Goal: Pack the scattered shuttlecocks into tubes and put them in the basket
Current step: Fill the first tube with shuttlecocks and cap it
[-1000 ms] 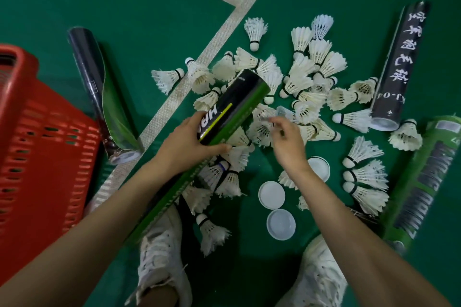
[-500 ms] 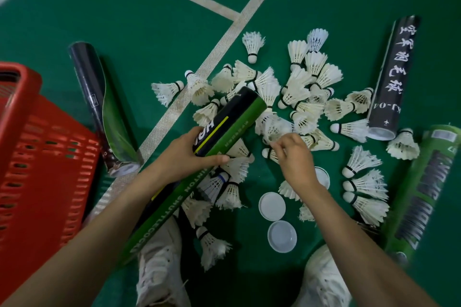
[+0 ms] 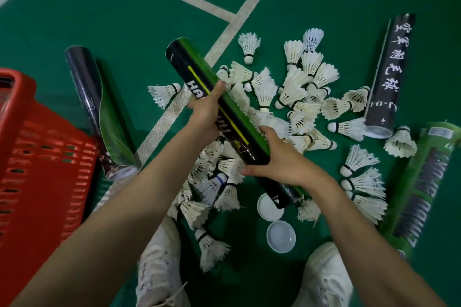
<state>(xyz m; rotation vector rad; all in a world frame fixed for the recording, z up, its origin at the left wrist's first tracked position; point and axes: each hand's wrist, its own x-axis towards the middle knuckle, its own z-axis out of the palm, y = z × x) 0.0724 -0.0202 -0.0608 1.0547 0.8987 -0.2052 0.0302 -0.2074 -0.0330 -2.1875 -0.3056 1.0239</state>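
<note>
A black-and-green shuttlecock tube point(image 3: 199, 77) with a yellow stripe slants across the middle, its far end up-left and its near end low-right. My left hand point(image 3: 207, 112) grips its upper middle. My right hand point(image 3: 282, 159) clasps its lower part from the right. Under and around the tube lies a heap of several white feather shuttlecocks point(image 3: 296, 92) on the green floor. The red basket point(image 3: 37, 157) stands at the left edge.
A dark tube point(image 3: 94, 109) lies beside the basket. At right lie a black tube point(image 3: 389, 75) with white characters and a green tube point(image 3: 421, 187). Two white caps point(image 3: 280, 237) rest near my white shoes point(image 3: 159, 274). White court lines cross the floor.
The tube has swung from pointing up-right to pointing up-left. My right hand left the shuttlecock pile and took hold of the tube's lower part. My left hand kept its grip.
</note>
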